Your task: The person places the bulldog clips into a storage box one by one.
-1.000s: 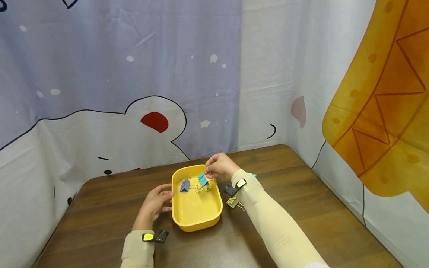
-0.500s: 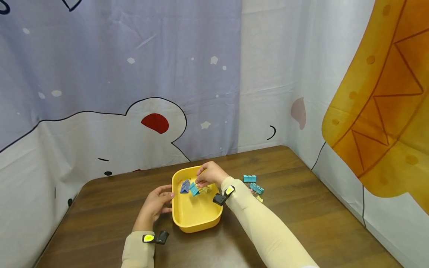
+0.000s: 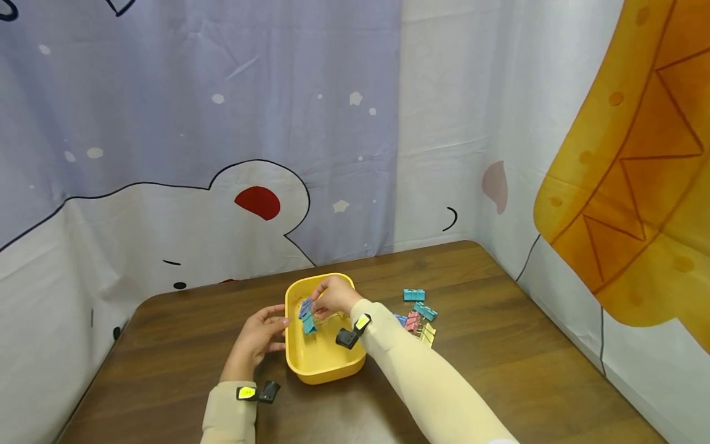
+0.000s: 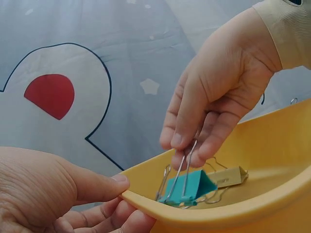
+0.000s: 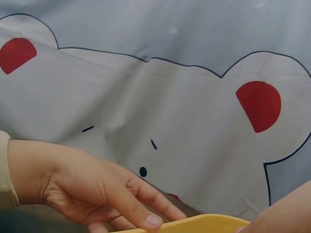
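- Head view, lower centre: the left hand [image 3: 261,333] pinches the left rim of a yellow tray [image 3: 333,374]; the left wrist view shows the thumb on the rim at lower left and fingers along the outer wall.
- Right hand [image 3: 334,297], over the tray's upper right part, has its fingertips closed on the wire handles of a teal binder clip [image 4: 192,185], seen at lower centre of the left wrist view.
- That clip is within the tray's walls; whether it touches the bottom I cannot tell.
- Beside it, in the tray's upper left part, sits a blue clip [image 3: 305,306], partly covered.
- Lower right of the left wrist view, a yellow clip [image 4: 231,177] lies in the tray, just behind the teal one.
- Right of centre in the head view, more clips are grouped on the brown table [image 3: 499,345]: two teal ones [image 3: 413,295], a pink one [image 3: 413,321], yellow [image 3: 428,333] and a bit of blue [image 3: 400,319] by the right sleeve [image 3: 427,382].
- Upper frame: a printed curtain [image 3: 333,123], with an orange shape at far right.
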`<state>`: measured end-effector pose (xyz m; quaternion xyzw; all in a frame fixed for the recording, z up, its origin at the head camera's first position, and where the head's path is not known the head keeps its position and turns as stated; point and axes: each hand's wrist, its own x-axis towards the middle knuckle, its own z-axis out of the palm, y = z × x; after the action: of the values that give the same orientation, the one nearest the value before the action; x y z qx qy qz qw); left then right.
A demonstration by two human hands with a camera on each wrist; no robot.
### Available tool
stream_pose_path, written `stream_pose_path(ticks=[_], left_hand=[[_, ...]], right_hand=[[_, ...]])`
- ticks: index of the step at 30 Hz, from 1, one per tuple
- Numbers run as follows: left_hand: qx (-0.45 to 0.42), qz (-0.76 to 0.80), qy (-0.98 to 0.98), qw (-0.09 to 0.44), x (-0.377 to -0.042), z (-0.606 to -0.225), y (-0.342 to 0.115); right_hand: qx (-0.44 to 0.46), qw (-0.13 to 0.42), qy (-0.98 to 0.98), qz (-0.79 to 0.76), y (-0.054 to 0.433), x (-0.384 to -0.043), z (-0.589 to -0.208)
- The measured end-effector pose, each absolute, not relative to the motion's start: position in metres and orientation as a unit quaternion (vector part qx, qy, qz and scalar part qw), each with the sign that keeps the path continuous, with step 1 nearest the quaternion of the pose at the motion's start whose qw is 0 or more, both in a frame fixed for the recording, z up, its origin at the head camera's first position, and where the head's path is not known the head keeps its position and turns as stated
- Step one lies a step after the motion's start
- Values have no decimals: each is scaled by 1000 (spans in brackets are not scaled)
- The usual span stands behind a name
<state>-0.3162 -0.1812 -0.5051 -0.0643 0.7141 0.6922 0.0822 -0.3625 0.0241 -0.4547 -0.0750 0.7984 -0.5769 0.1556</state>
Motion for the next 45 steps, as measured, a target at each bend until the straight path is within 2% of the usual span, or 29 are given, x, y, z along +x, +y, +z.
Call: stream_pose_path(ticks=[15,37,45], left_hand=[[-66,691,716,82,-317,-504,-181],[-70,687,718,85,-318,-504,-182],[-68,691,715,84,-318,-505,-181]], right_hand=[[-97,146,782,-598,29,-364,-462],[-119,116,810,-563,112,-358,-449],[-93,116,799,-583,143,-357,-454]])
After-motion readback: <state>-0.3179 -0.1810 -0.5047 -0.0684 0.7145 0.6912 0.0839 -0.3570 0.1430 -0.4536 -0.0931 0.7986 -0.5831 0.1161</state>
